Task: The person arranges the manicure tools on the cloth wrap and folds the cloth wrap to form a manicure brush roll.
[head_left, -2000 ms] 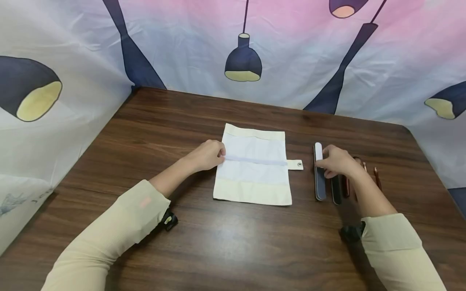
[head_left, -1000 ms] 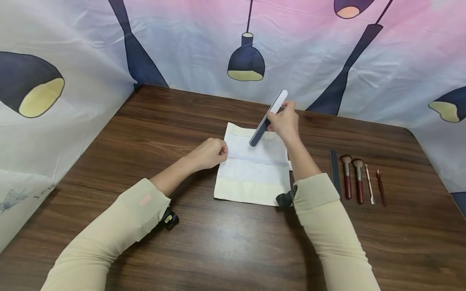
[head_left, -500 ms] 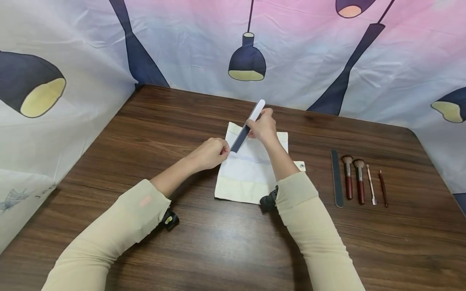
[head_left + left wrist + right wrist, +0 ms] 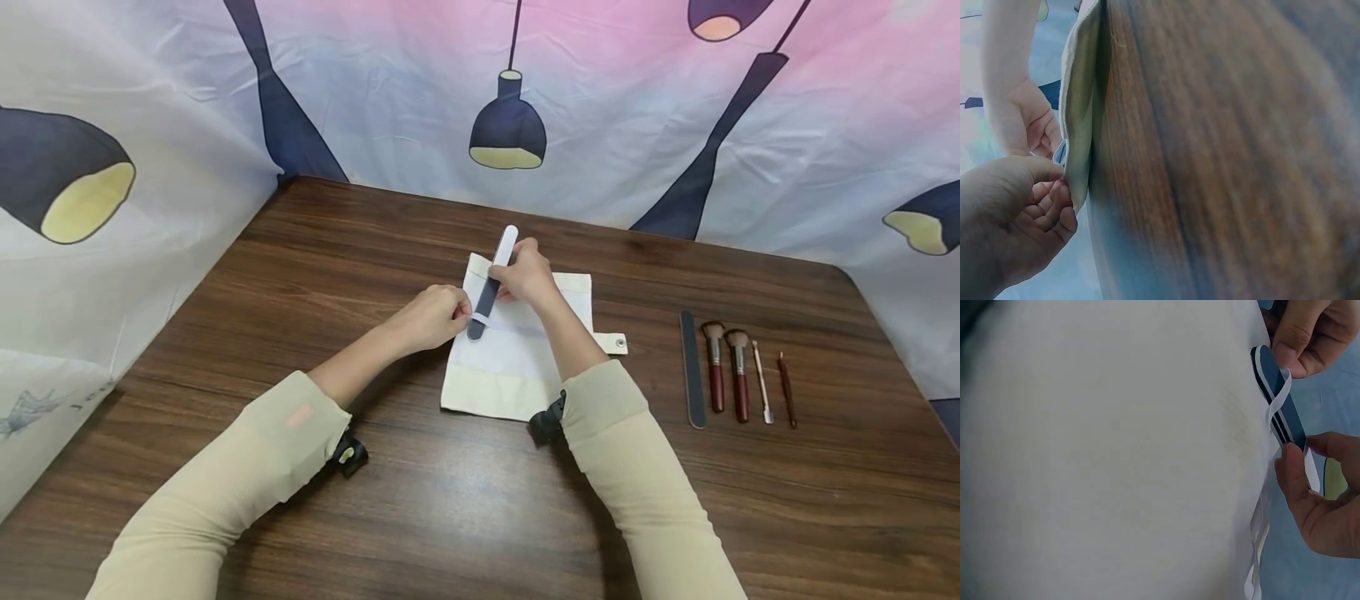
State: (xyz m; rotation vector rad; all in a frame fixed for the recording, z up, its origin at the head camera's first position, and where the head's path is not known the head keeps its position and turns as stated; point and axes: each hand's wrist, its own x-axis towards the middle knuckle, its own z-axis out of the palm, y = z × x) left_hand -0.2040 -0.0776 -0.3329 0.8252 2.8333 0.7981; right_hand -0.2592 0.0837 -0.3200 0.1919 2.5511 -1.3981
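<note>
A white and cream cloth tool roll (image 4: 487,392) lies unrolled, with a snap tab (image 4: 611,343) on its right. My right hand (image 4: 528,275) pinches a grey-and-white nail file (image 4: 507,242) between thumb and fingers, tilted over the roll's left part. In the right wrist view, the file's rounded grey end passes under a white elastic band (image 4: 1280,397), which arches over it. At the roll's left edge my left hand (image 4: 431,318) pinches the band's end, other fingers curled. The left wrist view shows the left fingertips right at the cloth edge (image 4: 1079,106).
On the dark wooden table (image 4: 465,500), right of the roll, lie another grey nail file (image 4: 693,367), two makeup brushes (image 4: 716,367) with red handles, a thin metal-tipped tool (image 4: 762,379) and a dark red stick (image 4: 787,387). A printed curtain (image 4: 375,100) hangs behind.
My right hand has picked the nail file up from the row on the right, carried it left over the roll, and slid its end under the band. The left hand has stayed at the edge.
</note>
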